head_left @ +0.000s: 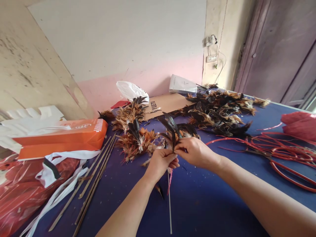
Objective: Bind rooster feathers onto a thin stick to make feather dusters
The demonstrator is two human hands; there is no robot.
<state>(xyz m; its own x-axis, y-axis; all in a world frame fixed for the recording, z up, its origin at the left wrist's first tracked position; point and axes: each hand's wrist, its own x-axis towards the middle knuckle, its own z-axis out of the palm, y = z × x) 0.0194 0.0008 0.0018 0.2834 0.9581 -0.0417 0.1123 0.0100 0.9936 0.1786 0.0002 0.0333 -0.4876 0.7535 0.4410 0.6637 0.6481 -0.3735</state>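
Note:
Both hands meet over the blue table, pinching the base of a tuft of dark feathers [170,126]. My left hand [160,163] is closed round the lower end, and my right hand [194,151] presses its fingertips to the same spot. A thin pale stick [170,210] runs down from beneath my left hand toward me. Beside it dangles a strip of pink string [170,182]. My fingers hide where feathers, string and stick meet. Just left of the hands lies a pile of brown and black feathers [135,141].
Scissors with red handles [291,174] lie at right among red plastic strips [249,141]. More feather bunches [217,108] spread across the back right. Several thin wooden sticks [91,184], an orange bag [64,138] and red plastic [32,191] are at left. Flat cardboard [170,102] lies near the wall.

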